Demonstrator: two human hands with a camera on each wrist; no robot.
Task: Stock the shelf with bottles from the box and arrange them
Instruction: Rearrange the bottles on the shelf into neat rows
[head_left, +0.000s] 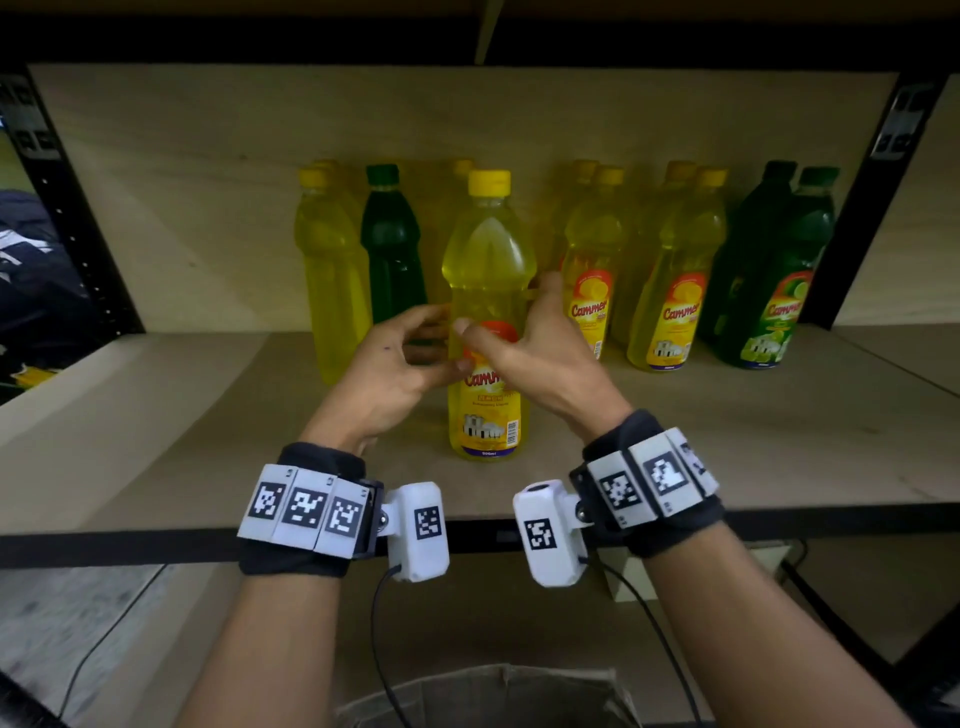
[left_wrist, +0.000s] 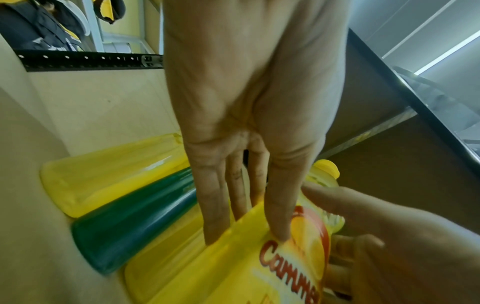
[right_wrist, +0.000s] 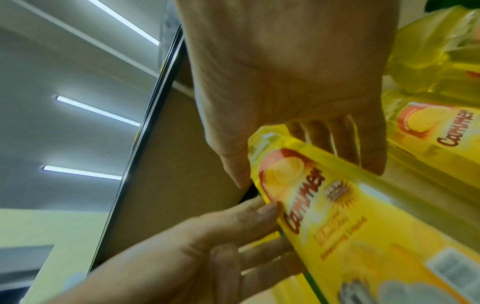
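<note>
The wooden shelf (head_left: 182, 415) fills the head view, its board running from 9 to 3 o'clock and a black front edge crossing below the wrists. At 6 o'clock, under that edge, the open top of a cardboard box (head_left: 493, 691) shows (its contents cannot be made out). Along the back of the shelf stand the stocked bottles: a yellow one (head_left: 330, 270) and a dark green one (head_left: 389, 244) at about 11 o'clock from the hands, two labelled yellow bottles (head_left: 670, 291) at 2 o'clock, and a pair of green bottles (head_left: 769, 291) furthest toward 3 o'clock.

At the centre, forward of that row, a yellow bottle (head_left: 488, 322) with a yellow cap stands upright on the board, its label facing the camera. The left hand (head_left: 400, 364) comes at it from 8 o'clock: in the left wrist view its thumb and fingertips (left_wrist: 215, 226) lie fairly straight against the bottle's side and label. The right hand (head_left: 530, 353) meets it from 4 o'clock, thumb across the front of the label and fingers wrapped round the far side, so the bottle is clasped between both hands.
</note>
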